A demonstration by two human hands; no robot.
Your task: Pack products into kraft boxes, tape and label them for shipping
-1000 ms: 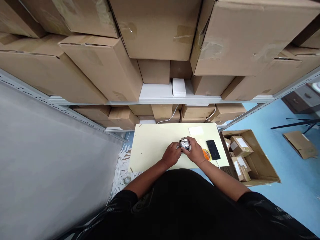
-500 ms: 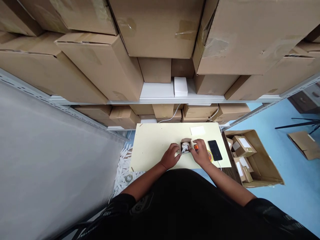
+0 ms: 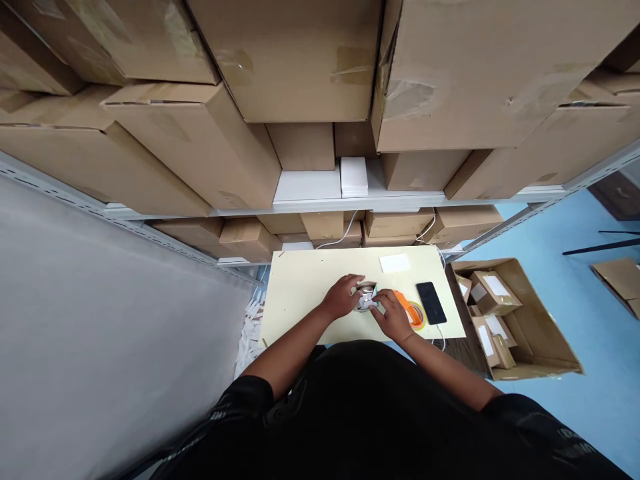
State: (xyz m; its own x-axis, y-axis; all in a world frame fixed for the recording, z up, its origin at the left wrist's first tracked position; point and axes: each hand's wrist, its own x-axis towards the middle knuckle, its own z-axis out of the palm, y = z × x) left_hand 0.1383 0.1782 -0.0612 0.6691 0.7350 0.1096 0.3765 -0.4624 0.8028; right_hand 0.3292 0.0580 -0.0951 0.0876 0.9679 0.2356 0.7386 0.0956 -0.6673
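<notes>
A small open cardboard box (image 3: pixel 367 287) lies on the cream tabletop between my hands, with something shiny and silvery inside that I cannot make out. My left hand (image 3: pixel 342 297) grips the box's left side, its fingers curving over the far edge. At the right side, the fingers of my right hand (image 3: pixel 393 316) are closed on the near right edge of the box. Parts of the box are hidden by both hands. Just right of my right hand lies an orange tape dispenser (image 3: pixel 413 311) with a roll of yellowish tape.
A black phone (image 3: pixel 431 303) with a white cable lies at the table's right. White cards (image 3: pixel 395 263) lie near the back edge. A large open carton (image 3: pixel 543 333) holding small boxes stands to the right. Shelves (image 3: pixel 310 205) of cartons rise behind the table.
My left hand has moved forward over the box's left side. My right hand has come left onto the box, uncovering more of the orange tape dispenser. The view has shifted slightly.
</notes>
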